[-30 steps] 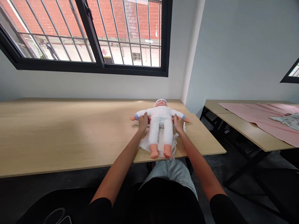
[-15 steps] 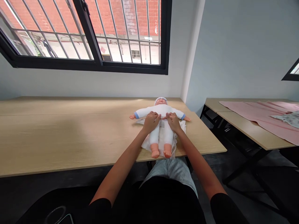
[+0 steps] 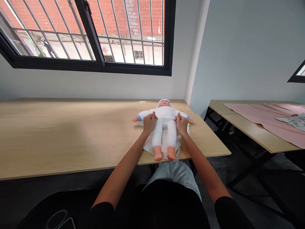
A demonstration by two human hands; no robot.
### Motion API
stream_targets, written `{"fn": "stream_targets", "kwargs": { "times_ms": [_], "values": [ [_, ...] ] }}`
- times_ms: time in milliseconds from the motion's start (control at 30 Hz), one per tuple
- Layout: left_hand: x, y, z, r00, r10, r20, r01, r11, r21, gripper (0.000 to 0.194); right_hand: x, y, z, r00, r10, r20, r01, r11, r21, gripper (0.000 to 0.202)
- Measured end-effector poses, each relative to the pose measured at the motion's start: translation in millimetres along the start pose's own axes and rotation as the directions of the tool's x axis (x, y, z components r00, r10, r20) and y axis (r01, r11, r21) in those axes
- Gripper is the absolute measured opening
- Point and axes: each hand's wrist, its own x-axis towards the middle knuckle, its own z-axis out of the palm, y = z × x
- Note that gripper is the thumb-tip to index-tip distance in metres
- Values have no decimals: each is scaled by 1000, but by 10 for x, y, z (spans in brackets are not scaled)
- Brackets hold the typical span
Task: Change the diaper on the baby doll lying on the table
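Observation:
A baby doll (image 3: 164, 112) lies on its back on the table, arms spread and bare feet toward me. It wears a white top with blue cuffs, white trousers (image 3: 157, 135) and a patterned cap. At one side of its waist, my left hand (image 3: 149, 122) is closed in a pinch on the white clothing. My right hand (image 3: 181, 124) pinches the clothing at the opposite side of the waist. Whether the fingers grip the top's hem or the trouser waistband, I cannot tell. Under the doll is a crumpled thin white sheet (image 3: 149, 146).
The doll's wooden table (image 3: 71, 140) runs along the wall beneath a barred window (image 3: 133, 68). To the right, past a gap, another table (image 3: 257, 135) bears a pink cloth (image 3: 264, 119) and a patterned grey-white cloth (image 3: 294, 121).
My hands have moved apart, from the middle of the doll's waist out to its two sides. The front of the waist now shows between them. The doll lies in the same place.

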Motion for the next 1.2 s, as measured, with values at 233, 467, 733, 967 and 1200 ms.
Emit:
{"fn": "stream_targets", "kwargs": {
  "times_ms": [233,467,733,967,1200],
  "values": [
    [44,-53,-81,966,-256,15,254,963,95,55,28,31,-57,997,72,42,-61,976,-210,51],
    [-398,262,-362,969,-170,177,91,918,385,46,-363,-337,-315,908,-324,264,388,889,-243,21],
    [-678,354,-547,880,-135,454,68,985,161,85,-683,-390,-558,474,-379,795,682,729,-59,22],
    [-350,270,-712,693,-296,657,319,944,89,71,-454,-314,-888,275,-270,923,721,693,-12,54],
    [-365,238,-711,703,-244,668,293,955,41,83,-558,-331,-843,301,-289,909,773,633,-55,19]
  ]
}}
